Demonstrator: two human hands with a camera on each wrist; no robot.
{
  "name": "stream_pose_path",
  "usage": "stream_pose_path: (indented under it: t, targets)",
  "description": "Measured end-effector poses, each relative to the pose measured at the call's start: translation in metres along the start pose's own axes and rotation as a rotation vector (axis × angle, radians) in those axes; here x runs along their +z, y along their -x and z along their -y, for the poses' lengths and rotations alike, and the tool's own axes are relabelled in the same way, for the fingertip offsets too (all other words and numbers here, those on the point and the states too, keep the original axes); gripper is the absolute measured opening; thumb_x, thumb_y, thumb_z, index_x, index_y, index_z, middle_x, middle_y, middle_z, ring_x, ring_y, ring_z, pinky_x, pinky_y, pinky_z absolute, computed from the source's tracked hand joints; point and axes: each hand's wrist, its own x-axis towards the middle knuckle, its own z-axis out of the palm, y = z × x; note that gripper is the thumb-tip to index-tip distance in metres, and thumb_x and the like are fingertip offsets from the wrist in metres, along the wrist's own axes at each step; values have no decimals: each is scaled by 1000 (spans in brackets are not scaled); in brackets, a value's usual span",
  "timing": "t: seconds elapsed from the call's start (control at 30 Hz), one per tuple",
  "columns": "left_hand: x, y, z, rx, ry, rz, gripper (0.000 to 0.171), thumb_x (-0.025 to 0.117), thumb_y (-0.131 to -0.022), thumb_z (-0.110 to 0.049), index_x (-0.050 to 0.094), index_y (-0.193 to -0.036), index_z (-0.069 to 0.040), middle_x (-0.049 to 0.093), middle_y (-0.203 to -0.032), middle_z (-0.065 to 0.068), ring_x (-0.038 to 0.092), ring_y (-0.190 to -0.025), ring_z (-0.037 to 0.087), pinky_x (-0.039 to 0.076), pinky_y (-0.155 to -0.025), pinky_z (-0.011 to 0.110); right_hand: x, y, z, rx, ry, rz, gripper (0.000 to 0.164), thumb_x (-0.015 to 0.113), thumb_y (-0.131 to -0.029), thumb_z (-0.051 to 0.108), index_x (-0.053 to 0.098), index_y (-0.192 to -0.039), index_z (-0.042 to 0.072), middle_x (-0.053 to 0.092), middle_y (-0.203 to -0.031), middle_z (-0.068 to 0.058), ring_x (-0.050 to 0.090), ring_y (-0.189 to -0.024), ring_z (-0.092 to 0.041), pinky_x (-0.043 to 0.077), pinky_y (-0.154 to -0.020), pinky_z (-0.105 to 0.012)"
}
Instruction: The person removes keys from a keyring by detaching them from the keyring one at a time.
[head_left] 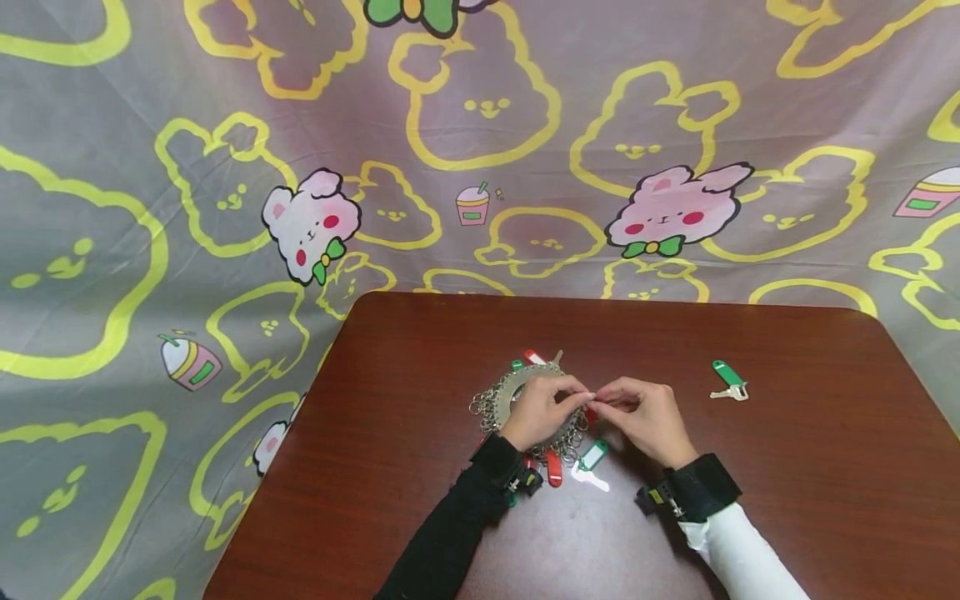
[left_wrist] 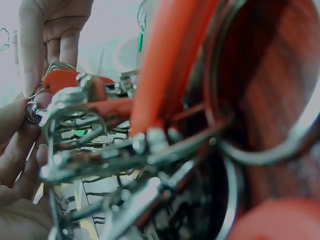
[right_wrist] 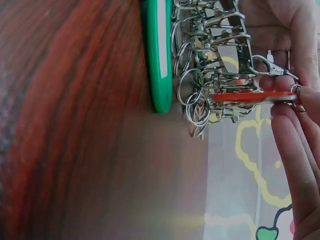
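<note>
A round metal key holder [head_left: 506, 398] lies on the table, its edge lined with snap hooks and small split rings. My left hand [head_left: 542, 410] reaches over it and pinches a snap hook [right_wrist: 267, 65] at its far right side. Close against those fingertips, my right hand [head_left: 651, 419] pinches the small ring [right_wrist: 296, 93] of a red key tag [right_wrist: 252, 97]. The tag hangs below both hands, seen edge-on in the right wrist view. Fingers of both hands meet there, partly hiding the ring and hook. In the left wrist view, rings and a blurred red tag [left_wrist: 167, 60] cover much of the scene.
A green tag [head_left: 727, 373] with a key [head_left: 731, 392] lies apart on the right of the brown table [head_left: 810, 467]. Near the holder's front edge are a red tag [head_left: 554, 468], a green-and-white tag [head_left: 593, 455] and a shiny key [head_left: 591, 477]. A cartoon-print cloth [head_left: 525, 192] hangs behind.
</note>
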Motion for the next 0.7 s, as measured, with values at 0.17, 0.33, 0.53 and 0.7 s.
stream_pose_path:
  t: [0.17,0.33,0.53,0.7]
  targets:
    - [0,0,0,6,-17,-3,17,69,-102,-27,79,-99,-15,77,-91,-4,54,-73,-3,44,-67,12,0,0,2,25,54,-5,19,93,-76,12,84,-93,13,79,-83,3,70,-71,-3,56,-65,-16]
    - [1,0,-1,15,-31,-9,16,69,-101,-27,80,-98,-15,78,-91,-4,54,-73,-3,44,-67,12,0,-1,4,65,99,-4,20,94,-76,18,85,-92,13,80,-81,2,71,-71,-6,55,-63,-20]
    - [2,1,0,-4,-45,-2,16,70,-100,-29,80,-99,-17,78,-91,-7,54,-73,-5,44,-66,12,3,0,8,92,138,10,21,94,-76,19,85,-92,10,80,-82,-3,75,-74,-14,54,-63,-21]
    - [3,1,0,-5,-39,-2,16,71,-100,-29,81,-98,-16,77,-90,-6,54,-72,-4,44,-66,13,6,1,10,94,167,9,20,94,-77,18,85,-92,9,80,-84,-4,76,-77,-18,54,-64,-23]
